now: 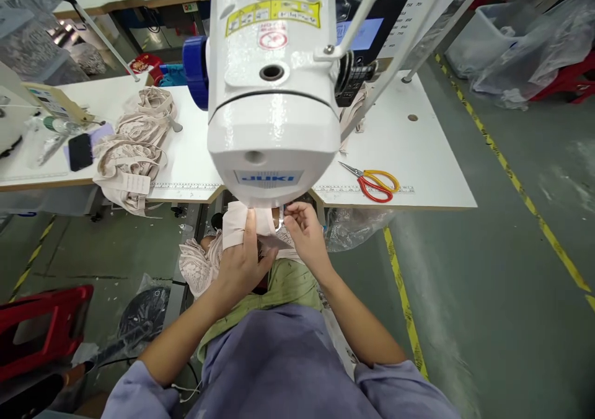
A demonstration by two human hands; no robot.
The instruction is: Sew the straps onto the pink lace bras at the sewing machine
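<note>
A white sewing machine head (274, 127) stands right in front of me, hiding its needle area. Beneath it lies a beige lace garment (201, 265), with a smooth band (236, 218) drawn up under the head. My left hand (244, 264) presses on this band, index finger stretched forward and thumb to the right, gripping the cloth. Just right of a small metal part (279, 218), my right hand (304, 236) has thumb and index finger pinched together, the other fingers curled. What sits between those fingertips is too small to tell. Part of the garment hangs over my lap.
Scissors (372, 180) with red and yellow handles lie on the white table (432, 158) at right. To the left are a pile of beige garments (134, 143) and a black phone (80, 152). A red stool (46, 326) stands on the floor at lower left.
</note>
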